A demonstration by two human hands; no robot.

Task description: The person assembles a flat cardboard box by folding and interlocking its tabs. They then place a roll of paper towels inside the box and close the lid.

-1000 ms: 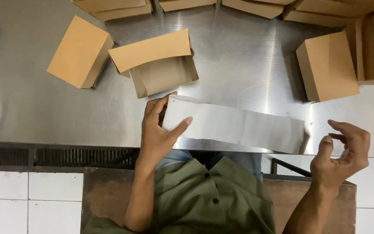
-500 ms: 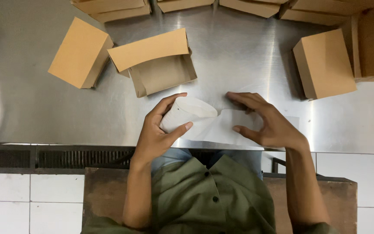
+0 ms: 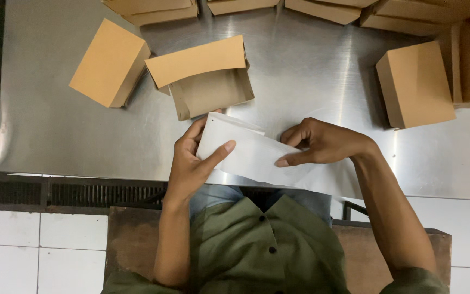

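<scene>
Holding a White Paper Sheet Between Two Hands

Pinching the near-left end of a white paper sheet [image 3: 257, 155], the left hand [image 3: 191, 163] closes its thumb over the top face while its fingers curl behind the sheet's short edge. The right hand [image 3: 322, 144] lies on the same sheet just to the right, fingers bent and spread lightly, the thumb stretched along the paper toward the left hand. Both hands touch the sheet; they do not touch each other, and a bare strip of paper shows between the two thumbs.

The sheet is long and narrow, plain white with a faint sheen, and looks doubled over at its left end, where a second layer shows along the upper edge. From the left hand it runs rightward and down, passing under the right hand and wrist, and its far end lies flat near the front edge of the steel table [image 3: 311, 71].

Just beyond the left hand's fingertips stands an open brown cardboard box [image 3: 208, 81], its lid flap raised. Farther left of that hand lies a closed brown box [image 3: 110, 62]. Beyond and to the right of the right hand sits another closed brown box [image 3: 417, 84]. More brown boxes line the far edge of the table.
</scene>
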